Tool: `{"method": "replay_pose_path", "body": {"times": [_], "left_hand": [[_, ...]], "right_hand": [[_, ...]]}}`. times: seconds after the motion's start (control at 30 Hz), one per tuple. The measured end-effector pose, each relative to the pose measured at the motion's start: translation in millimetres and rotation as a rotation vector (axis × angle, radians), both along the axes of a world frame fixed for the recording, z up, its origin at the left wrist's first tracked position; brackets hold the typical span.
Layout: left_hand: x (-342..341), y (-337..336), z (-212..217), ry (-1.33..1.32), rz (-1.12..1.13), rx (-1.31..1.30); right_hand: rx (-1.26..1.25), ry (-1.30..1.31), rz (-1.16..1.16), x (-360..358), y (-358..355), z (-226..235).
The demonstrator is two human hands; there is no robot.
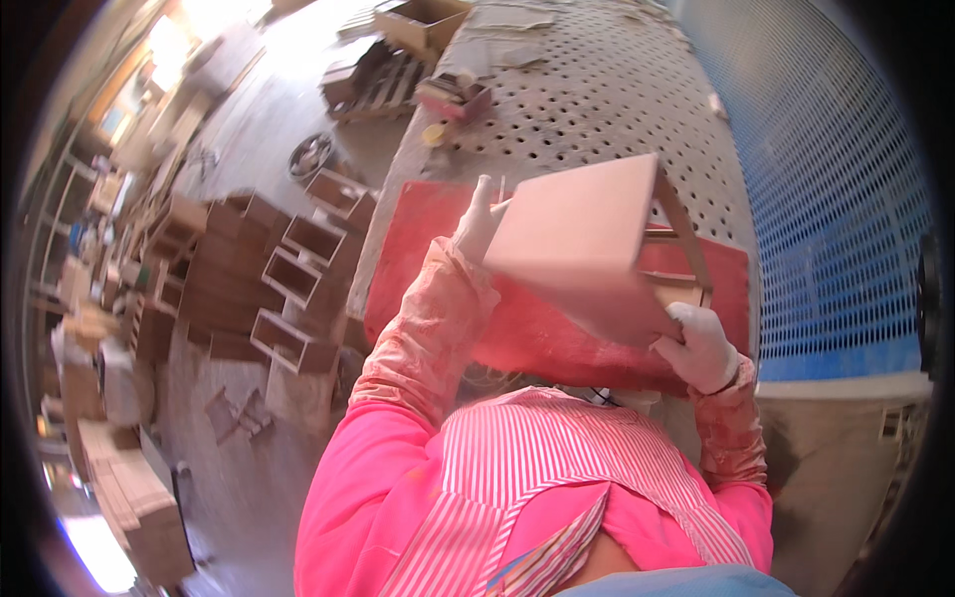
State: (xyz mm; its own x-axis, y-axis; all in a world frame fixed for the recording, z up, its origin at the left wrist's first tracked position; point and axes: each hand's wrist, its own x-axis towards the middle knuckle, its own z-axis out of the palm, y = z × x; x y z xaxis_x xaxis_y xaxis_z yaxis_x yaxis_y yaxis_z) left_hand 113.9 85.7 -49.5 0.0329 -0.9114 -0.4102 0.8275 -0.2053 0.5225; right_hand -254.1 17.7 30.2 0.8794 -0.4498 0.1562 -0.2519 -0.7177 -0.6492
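A wooden box (577, 224) with an open side is tilted in the air over a red mat (418, 269). Its smooth, pale pinkish-brown panel faces me, and the lower part is blurred by motion. My right hand (701, 348), in a white glove, grips the lower right corner near the open side, thumb on the panel. At the opposite end, my gloved left hand (479, 224) bears against the box's left edge. One finger of that hand points up, while its other fingers are partly hidden behind the wood.
The mat lies on a dusty table with a perforated top (557, 109). A small reddish box (455, 99) stands at its left edge. Blue slatted panelling (826, 179) borders the right. Several wooden boxes (293, 274) and a round container (311, 156) stand on the floor at left.
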Motion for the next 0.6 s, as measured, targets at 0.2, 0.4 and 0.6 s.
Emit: {"method": "replay_pose_path", "body": {"times": [0.2, 0.4, 0.6], "left_hand": [[-22.1, 127.2, 8.2, 0.112, 0.277, -0.255], [-97.7, 270.4, -38.6, 0.236, 0.312, 0.195], [-198.6, 348.2, -64.0, 0.329, 0.638, 0.275]], "right_hand": [[-0.637, -0.034, 0.495, 69.4, -36.1, -18.7], [-0.725, -0.115, 0.965, 173.0, -32.4, -31.2], [-0.699, -0.256, 1.38, 258.5, 56.5, -65.0]]}}
